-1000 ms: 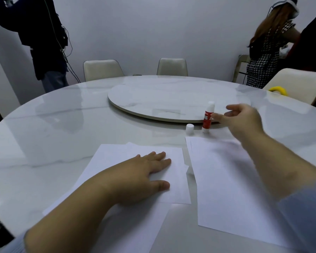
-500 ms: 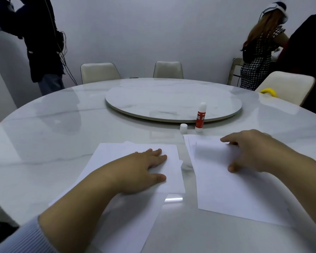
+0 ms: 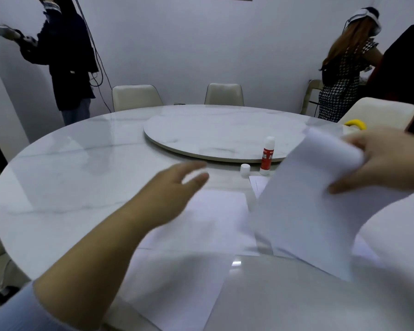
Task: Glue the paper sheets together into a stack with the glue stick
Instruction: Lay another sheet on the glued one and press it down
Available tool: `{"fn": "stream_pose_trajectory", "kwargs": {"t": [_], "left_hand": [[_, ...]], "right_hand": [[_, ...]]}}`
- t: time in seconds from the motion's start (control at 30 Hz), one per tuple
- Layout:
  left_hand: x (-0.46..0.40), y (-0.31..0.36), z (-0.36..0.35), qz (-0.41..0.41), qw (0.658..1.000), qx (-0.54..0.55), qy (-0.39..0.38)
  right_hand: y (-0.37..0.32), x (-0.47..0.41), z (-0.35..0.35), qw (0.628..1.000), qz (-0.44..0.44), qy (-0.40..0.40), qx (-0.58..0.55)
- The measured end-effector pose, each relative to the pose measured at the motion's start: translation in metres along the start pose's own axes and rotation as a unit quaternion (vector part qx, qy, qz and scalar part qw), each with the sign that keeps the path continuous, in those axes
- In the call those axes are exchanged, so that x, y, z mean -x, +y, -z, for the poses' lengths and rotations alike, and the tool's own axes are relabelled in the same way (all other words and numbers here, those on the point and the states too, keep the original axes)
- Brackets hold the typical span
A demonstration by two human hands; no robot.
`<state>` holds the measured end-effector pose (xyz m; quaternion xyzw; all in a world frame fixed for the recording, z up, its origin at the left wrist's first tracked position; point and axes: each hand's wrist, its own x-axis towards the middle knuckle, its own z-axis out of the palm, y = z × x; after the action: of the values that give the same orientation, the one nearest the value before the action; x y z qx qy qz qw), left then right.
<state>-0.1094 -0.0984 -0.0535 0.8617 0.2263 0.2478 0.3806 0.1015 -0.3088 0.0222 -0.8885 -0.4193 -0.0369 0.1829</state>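
Paper sheet (image 3: 304, 201) hangs pinched in the right hand (image 3: 387, 161), not yet stacked on sheets (image 3: 201, 235) under the open left hand (image 3: 172, 189); uncapped glue stick (image 3: 267, 155) stands beyond.

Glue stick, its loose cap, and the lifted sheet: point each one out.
glue stick (image 3: 266, 156): head view, on its red label.
cap (image 3: 245, 169): head view, on its white side.
lifted sheet (image 3: 304, 206): head view, on the middle of the paper that the right hand (image 3: 387, 161) grips.
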Motion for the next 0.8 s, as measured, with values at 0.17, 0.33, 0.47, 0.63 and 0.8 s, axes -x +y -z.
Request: {"fn": "stream_pose_trajectory", "kwargs": {"t": [0.17,0.33,0.47,0.63,0.8], "left_hand": [[0.016,0.013,0.017,0.014,0.945,0.319,-0.068],[0.02,0.02,0.002,0.036,0.926,0.376,0.002],[0.014,0.006,0.026,0.108,0.932,0.322,0.128],[0.024,-0.021,0.053,0.162,0.964,0.198,0.078],[0.034,-0.04,0.052,0.192,0.975,0.072,0.08]], "right_hand": [[-0.039,0.006,0.028,0.908,0.039,-0.008,-0.417],[-0.071,-0.003,-0.017,0.824,-0.005,-0.073,-0.562],[-0.076,-0.006,-0.054,0.768,-0.061,-0.109,-0.628],[-0.062,0.002,-0.086,0.772,-0.135,-0.077,-0.616],[-0.062,0.011,-0.105,0.832,-0.131,-0.076,-0.534]]}}
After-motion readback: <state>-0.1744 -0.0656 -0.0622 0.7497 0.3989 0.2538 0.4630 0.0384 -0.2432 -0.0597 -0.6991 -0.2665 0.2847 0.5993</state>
